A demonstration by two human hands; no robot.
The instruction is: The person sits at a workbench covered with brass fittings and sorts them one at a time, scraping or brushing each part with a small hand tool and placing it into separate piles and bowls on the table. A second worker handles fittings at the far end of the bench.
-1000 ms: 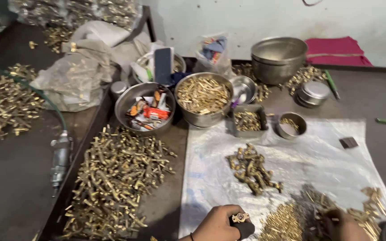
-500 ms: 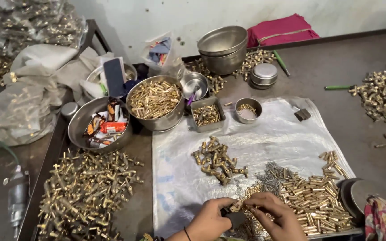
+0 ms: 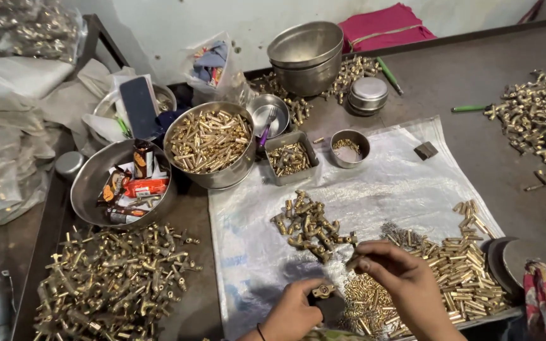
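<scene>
Counter (image 3: 412, 82): dark, cluttered; we work on a white plastic sheet (image 3: 399, 183).
Left hand (image 3: 295, 312): grip clenched around a brass fitting (image 3: 322, 291), low on the sheet.
Right hand (image 3: 399, 278): fingertips pinch a small brass pin (image 3: 351, 260); we align it squarely before seating.

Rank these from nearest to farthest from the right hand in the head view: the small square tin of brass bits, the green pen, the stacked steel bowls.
From the right hand:
1. Small square tin, up and left on the plastic sheet.
2. Green pen, up and right on the bare table.
3. Stacked steel bowls, far back by the wall.
</scene>
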